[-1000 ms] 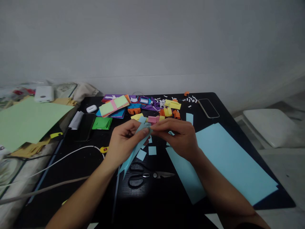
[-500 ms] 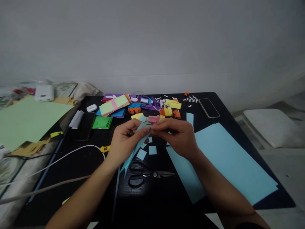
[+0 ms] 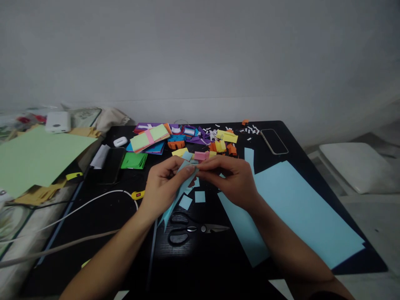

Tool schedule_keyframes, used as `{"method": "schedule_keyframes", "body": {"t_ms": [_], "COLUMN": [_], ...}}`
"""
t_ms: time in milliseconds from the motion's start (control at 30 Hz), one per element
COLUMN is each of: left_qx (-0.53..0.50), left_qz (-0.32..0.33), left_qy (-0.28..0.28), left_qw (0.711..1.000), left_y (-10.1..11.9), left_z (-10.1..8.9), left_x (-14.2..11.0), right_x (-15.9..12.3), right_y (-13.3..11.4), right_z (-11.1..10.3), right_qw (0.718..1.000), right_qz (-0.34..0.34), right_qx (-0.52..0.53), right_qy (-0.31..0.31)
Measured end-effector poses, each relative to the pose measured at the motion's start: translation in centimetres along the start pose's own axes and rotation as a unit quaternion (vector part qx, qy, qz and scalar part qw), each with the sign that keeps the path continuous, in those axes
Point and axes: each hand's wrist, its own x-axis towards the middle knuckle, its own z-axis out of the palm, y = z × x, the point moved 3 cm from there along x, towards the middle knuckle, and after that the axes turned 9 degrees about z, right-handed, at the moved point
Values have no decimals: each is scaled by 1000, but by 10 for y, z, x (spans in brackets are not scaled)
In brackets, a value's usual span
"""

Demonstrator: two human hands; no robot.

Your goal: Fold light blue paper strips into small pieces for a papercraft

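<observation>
My left hand (image 3: 165, 183) is closed on light blue paper strips (image 3: 174, 204), whose pointed ends hang down past the wrist. The thumb presses near their upper end. My right hand (image 3: 233, 177) pinches at that same upper end, fingertips almost touching the left thumb; how much paper lies between them is hidden. Small light blue paper squares (image 3: 200, 196) rest on the black table just below the hands. Black-handled scissors (image 3: 203, 228) lie under them, blades pointing right. Behind the fingers are pink (image 3: 200, 156) and yellow paper pieces, partly covered.
Large light blue sheets (image 3: 308, 212) lie under and beside my right forearm. A phone (image 3: 274, 141) sits at the back right. Bundled coloured paper (image 3: 150, 138), green paper (image 3: 134, 160), an earphone case (image 3: 120, 141) and a white cable (image 3: 93, 196) are on the left. Paper scraps (image 3: 214, 134) litter the back.
Both hands stay in almost the same place. The right fingertips have shifted very slightly at the upper end of the strips; the things on the table have not moved.
</observation>
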Motion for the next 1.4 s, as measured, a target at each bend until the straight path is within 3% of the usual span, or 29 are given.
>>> {"method": "schedule_keyframes", "body": {"t_ms": [233, 433, 533, 800, 1000, 1100, 1300, 1400], "left_qx": [15, -7, -4, 24, 73, 94, 136, 142], "left_qz": [16, -47, -64, -67, -67, -68, -76, -57], "left_qy": [-2, -85, -96, -82, -93, -101, -184, -189], "left_qw": [1000, 995, 993, 994, 991, 988, 971, 970], "left_y": [-4, -4, -5, -12, -11, -9, -3, 0], "left_z": [1, 6, 5, 1, 3, 2, -7, -16], "left_x": [2, 4, 3, 1, 0, 1, 5, 10], "right_x": [-1, 0, 1, 3, 4, 5, 11, 15], "right_y": [2, 5, 6, 6, 10, 9, 6, 7], "right_z": [3, -2, -6, -4, -1, -7, -34, -46], "right_qw": [996, 987, 984, 982, 984, 986, 982, 979], "right_qz": [61, 114, 132, 149, 164, 150, 105, 84], "right_qx": [69, 105, 102, 115, 64, 61, 73, 95], "right_qy": [10, 52, 66, 26, 1, 31, 135, 161]}}
